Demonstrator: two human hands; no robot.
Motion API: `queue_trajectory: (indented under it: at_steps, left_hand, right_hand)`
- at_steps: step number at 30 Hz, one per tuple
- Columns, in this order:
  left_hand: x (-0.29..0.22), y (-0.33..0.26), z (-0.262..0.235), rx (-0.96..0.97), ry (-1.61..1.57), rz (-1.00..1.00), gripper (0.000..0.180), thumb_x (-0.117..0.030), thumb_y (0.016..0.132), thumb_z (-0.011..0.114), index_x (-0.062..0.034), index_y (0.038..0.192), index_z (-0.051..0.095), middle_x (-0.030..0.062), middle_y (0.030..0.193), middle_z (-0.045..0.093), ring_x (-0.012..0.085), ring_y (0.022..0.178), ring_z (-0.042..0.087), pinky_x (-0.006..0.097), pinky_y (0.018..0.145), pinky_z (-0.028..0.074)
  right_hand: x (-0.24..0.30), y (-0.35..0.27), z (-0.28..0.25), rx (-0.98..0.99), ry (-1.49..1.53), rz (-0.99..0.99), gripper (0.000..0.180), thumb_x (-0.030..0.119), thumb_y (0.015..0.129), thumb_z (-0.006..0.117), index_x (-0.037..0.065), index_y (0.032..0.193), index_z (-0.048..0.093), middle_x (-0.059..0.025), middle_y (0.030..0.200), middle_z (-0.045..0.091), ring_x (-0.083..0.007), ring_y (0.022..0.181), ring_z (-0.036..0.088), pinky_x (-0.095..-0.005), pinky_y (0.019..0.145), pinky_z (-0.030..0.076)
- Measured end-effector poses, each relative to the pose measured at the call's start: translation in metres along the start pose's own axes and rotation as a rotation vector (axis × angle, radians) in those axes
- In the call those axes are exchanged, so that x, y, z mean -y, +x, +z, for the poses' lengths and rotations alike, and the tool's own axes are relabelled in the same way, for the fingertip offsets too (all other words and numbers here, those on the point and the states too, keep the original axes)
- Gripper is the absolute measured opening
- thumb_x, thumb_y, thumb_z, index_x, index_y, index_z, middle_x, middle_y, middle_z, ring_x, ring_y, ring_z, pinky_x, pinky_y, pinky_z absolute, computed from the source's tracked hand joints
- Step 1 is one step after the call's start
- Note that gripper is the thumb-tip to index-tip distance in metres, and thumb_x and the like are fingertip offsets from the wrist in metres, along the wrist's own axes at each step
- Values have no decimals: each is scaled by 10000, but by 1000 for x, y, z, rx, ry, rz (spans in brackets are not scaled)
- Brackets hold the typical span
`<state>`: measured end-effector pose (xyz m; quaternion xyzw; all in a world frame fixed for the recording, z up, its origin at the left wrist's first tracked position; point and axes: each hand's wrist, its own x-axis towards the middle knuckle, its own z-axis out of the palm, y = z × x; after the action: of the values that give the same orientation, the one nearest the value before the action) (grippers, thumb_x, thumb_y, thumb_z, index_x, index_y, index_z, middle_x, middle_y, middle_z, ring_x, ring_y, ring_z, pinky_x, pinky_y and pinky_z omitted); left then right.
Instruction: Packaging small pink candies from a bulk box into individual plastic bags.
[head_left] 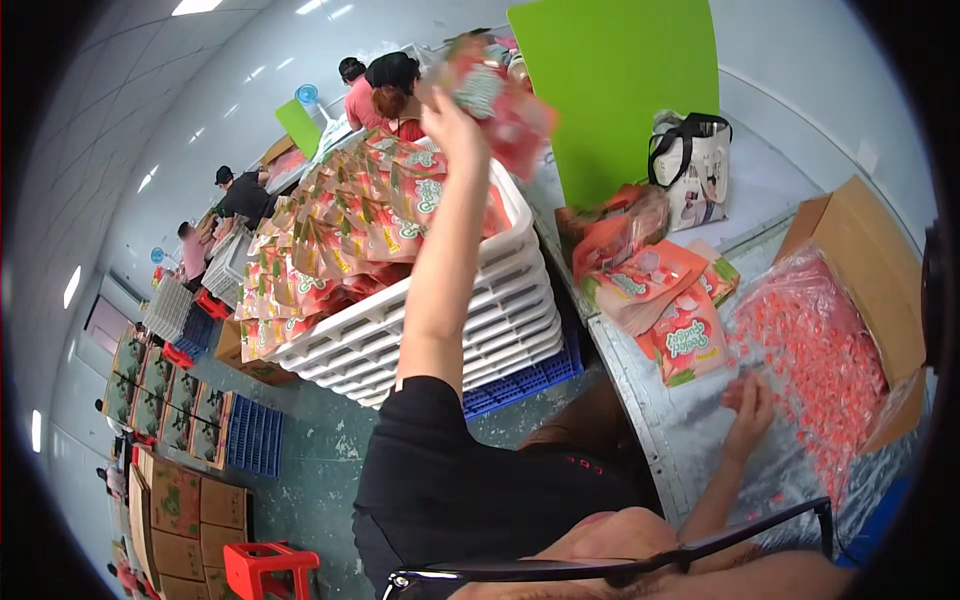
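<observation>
We are holding a red printed pouch [515, 125] (blurred at this instant) in our left hand [457, 130], fingers closed on its edge, near a stack of white trays [520, 290] where similar pouches [360, 205] are lying heaped. Our right hand [750, 403] is showing half curled by the loose pink pieces [815, 350] that are spilling from a cardboard box [880, 265] onto the counter [685, 430]; whether it is gripping anything, we cannot tell. Just beyond it, more pouches [690, 340] are lying fanned out, with a white bag [705, 165] standing behind.
</observation>
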<state>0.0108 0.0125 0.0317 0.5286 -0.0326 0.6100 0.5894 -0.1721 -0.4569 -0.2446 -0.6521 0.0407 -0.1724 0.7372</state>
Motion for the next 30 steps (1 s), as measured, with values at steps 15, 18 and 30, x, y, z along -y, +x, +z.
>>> queue_trajectory:
  at_steps: [15, 18, 30]
  left_hand:
    - [172, 123, -93, -126, 1839, 489, 488, -186, 973, 549, -83, 1449, 514, 229, 1618, 316, 442, 1487, 301, 690, 1162, 223]
    - [156, 133, -63, 530, 2149, 198, 467, -288, 966, 531, -130, 1394, 631, 142, 1648, 318, 406, 1545, 207, 761, 1163, 96]
    - [196, 285, -115, 1032, 2275, -440, 708, -698, 957, 353, -283, 1505, 524, 67, 1610, 427, 313, 1531, 295, 735, 1184, 54]
  right_hand:
    - [-106, -43, -78, 47, -145, 464, 220, 198, 1041, 602, -12, 1028, 664, -55, 790, 659, -125, 629, 626, -258, 551, 526]
    - [-128, -38, -104, 101, -234, 498, 279, 317, 1066, 558, 61, 1158, 618, -71, 884, 678, -158, 714, 661, -325, 628, 580]
    - [-236, -20, -70, 295, -225, 603, 286, 316, 1060, 575, 58, 1182, 597, -77, 911, 684, -158, 759, 658, -338, 676, 580]
